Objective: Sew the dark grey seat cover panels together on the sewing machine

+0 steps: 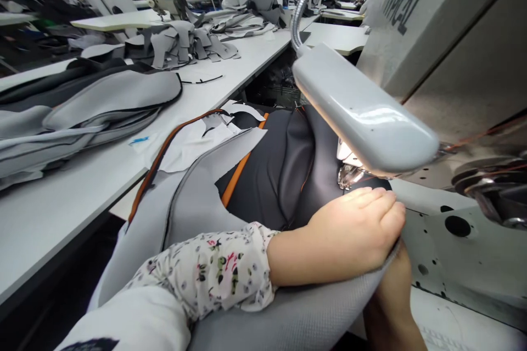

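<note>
A pale grey sewing machine head fills the right side, its casing printed with dark lettering that is cut off and only partly readable. To the left runs a long white work table, carrying a heap of grey padded panels nearby and more grey cut panels farther off. Beyond them, a person in a white top stands at the far right among other machines.

In the middle, a layered upholstery piece of grey and black cloth, edged with orange binding, lies bunched at the machine, its near end a grey mesh-backed panel curving toward the wearer of the camera. A sheet of white paper pokes out on its far side. A smooth grey gooseneck lamp hangs over it.

The left hand, in a floral sleeve, lies flat and open on the black cloth beside the steel presser foot, fingers together, pressing rather than gripping. Flat, even pressure this close to the foot seems the right way to keep the layers from creeping. The right forearm rises beneath the grey panel; its hand is hidden, so its hold cannot be told. The lamp hides the needle.
</note>
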### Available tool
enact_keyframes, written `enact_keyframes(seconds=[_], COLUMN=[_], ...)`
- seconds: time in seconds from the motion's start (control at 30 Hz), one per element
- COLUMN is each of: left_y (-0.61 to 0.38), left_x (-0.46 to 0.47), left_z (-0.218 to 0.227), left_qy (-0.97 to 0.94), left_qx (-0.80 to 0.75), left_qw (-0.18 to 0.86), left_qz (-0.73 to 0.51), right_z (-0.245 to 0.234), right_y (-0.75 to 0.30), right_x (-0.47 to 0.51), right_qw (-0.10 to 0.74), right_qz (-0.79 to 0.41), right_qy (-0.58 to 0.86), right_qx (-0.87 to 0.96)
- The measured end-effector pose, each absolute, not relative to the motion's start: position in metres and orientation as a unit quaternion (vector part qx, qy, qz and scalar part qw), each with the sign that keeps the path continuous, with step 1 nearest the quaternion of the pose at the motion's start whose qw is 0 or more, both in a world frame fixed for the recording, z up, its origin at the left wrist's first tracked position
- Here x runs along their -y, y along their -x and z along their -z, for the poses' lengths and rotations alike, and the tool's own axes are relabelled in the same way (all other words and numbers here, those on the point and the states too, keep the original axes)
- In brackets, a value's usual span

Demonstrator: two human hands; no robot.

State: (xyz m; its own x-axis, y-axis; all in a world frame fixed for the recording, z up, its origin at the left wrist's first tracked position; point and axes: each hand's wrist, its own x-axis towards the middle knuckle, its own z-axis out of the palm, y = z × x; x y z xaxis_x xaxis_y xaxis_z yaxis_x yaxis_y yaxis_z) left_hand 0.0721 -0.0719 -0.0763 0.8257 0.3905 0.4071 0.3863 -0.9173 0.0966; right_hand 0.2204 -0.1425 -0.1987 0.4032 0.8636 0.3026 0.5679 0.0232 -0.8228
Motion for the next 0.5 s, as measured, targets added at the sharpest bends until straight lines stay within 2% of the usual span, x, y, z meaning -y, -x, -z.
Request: enact_keyframes(seconds=[0.13,0.27,0.4,0.5], left_y=[-0.078,-0.081,-0.045,0.022], left_x=[0.069,0.059,0.041,0.049], left_z=[0.076,0.071,0.056,0.040], left_qy=[-0.965,-0.970,-0.924,-0.846], left_qx=[-0.167,-0.135,-0.118,-0.210], left_qw=[0.025,0.074,0.290,0.427], left_qz=[-0.201,-0.187,-0.220,-0.239], right_z=[0.196,0.184,0.171,0.168], right_y=[-0.216,-0.198,-0.189,-0.199], right_x=[0.145,0.144,0.145,0.156], right_qw=[0.493,0.526,0.571,0.528], right_qz=[-0.146,-0.200,-0.362,-0.468], right_qy=[0.702,0.676,0.598,0.574], right_qx=[0.493,0.475,0.431,0.416])
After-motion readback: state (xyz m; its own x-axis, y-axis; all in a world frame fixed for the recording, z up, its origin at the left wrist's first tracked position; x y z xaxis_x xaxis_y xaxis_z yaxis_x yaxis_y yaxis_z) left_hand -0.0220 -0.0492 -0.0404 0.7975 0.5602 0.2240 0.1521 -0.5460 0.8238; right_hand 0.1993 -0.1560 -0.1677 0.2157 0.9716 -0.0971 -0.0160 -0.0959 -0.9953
